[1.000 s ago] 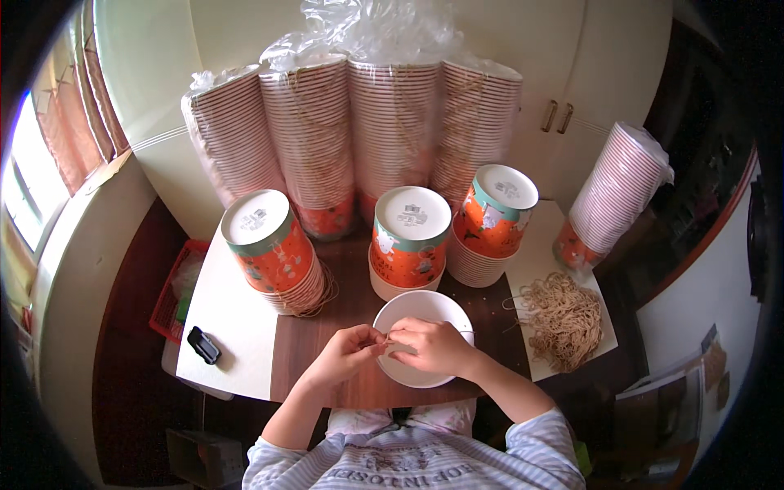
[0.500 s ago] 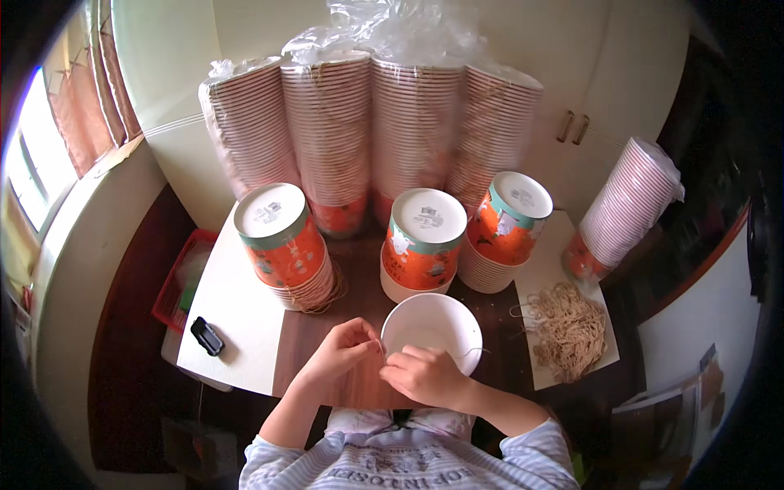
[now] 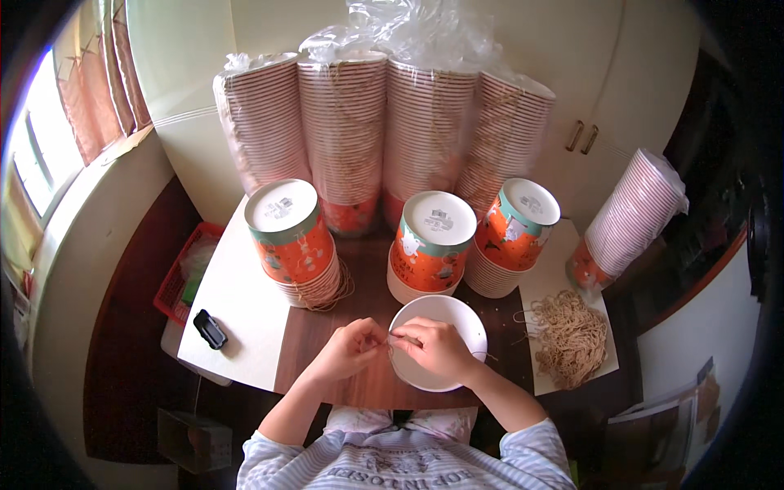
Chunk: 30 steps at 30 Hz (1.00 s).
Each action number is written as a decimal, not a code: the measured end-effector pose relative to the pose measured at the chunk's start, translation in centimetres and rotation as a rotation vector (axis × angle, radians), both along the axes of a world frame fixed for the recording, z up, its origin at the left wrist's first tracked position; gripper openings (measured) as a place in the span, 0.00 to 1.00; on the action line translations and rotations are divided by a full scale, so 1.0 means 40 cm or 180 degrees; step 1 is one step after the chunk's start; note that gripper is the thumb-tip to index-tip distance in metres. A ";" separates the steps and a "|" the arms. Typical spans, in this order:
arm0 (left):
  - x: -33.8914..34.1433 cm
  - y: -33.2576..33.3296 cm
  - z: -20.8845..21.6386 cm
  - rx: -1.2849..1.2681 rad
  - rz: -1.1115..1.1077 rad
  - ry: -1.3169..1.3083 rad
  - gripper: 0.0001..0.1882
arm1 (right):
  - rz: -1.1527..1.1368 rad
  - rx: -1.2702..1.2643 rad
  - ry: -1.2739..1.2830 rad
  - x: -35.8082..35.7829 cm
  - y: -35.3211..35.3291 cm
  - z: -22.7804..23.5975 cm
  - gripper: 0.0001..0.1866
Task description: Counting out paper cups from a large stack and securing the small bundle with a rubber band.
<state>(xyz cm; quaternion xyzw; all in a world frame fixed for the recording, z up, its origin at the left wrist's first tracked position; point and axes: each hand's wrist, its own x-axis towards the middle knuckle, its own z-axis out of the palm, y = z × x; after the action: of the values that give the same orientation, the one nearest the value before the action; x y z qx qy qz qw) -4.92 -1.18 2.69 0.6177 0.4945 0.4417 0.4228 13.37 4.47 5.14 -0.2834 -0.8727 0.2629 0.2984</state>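
A white paper bucket [image 3: 457, 314] stands mouth up at the table's near edge, its inside facing me. At the left of its rim, my left hand [image 3: 351, 349] is closed in a pinch. My right hand [image 3: 433, 349] reaches over the bucket's mouth, its fingers pinched close to the left fingertips. Both seem to grip a thin cord, mostly hidden by the fingers. A short length of cord [image 3: 487, 356] sticks out past the bucket's right side. Beyond stand upside-down orange printed buckets: a middle stack [image 3: 429, 261], a right one [image 3: 513, 237] and a left one [image 3: 298, 253].
Tall plastic-wrapped bucket stacks [image 3: 343, 131] line the back; another wrapped stack [image 3: 633, 212] leans at right. A tangled cord heap [image 3: 567, 339] lies on the table's right side. Loose cords hang around the left stack. A black case [image 3: 210, 329] and a red basket [image 3: 173, 282] are at left.
My right hand has moved up and slightly right along the bucket's rim, while my left hand stays near it. The whole view has shifted slightly.
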 end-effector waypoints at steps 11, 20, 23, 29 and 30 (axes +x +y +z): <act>0.019 -0.007 0.022 0.0063 0.0131 0.0077 0.11 | 0.0107 0.0195 -0.0266 -0.011 0.006 -0.022 0.04; 0.045 -0.064 -0.008 0.0919 0.0882 0.1178 0.07 | 0.0039 -0.0094 -0.0121 -0.006 0.009 -0.024 0.03; 0.065 -0.057 -0.025 0.0988 0.1075 0.1384 0.07 | 0.0090 -0.0111 -0.0060 -0.008 0.009 -0.022 0.04; 0.052 -0.053 -0.043 0.1328 0.1152 0.1945 0.06 | 0.0102 -0.0205 -0.0023 -0.003 0.011 -0.025 0.04; 0.051 -0.053 -0.043 0.1362 0.1140 0.2011 0.06 | 0.0109 -0.0242 -0.0018 -0.003 0.011 -0.024 0.04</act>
<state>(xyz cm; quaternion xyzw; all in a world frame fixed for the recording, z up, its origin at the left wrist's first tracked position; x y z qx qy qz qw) -2.89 -3.29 0.96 0.7010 0.5965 0.3898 0.0292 13.26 4.92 4.18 -0.2804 -0.8676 0.3000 0.2804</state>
